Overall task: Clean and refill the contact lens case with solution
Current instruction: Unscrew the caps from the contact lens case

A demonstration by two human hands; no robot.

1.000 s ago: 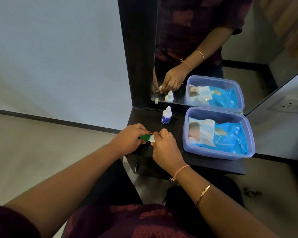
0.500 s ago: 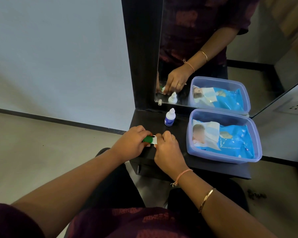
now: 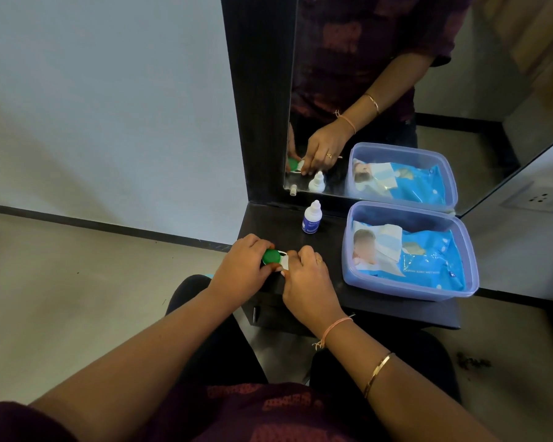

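Observation:
The contact lens case [image 3: 276, 258] is white with a green round cap and rests at the front left of the dark shelf [image 3: 332, 244]. My left hand [image 3: 243, 267] grips the green cap end between thumb and fingers. My right hand [image 3: 308, 279] pinches the white end of the case; that end is mostly hidden under the fingers. A small white solution bottle [image 3: 312, 217] with a blue label stands upright and capped behind the hands, near the mirror.
A translucent blue plastic tub [image 3: 411, 291] holding a blue pack of wet wipes [image 3: 428, 263] fills the right part of the shelf. A mirror [image 3: 380, 74] in a dark frame rises behind. The shelf's front edge lies just below my hands.
Both hands stay on the case. The green cap shows more fully between my fingers now than a second ago; the left fingers have shifted slightly around it.

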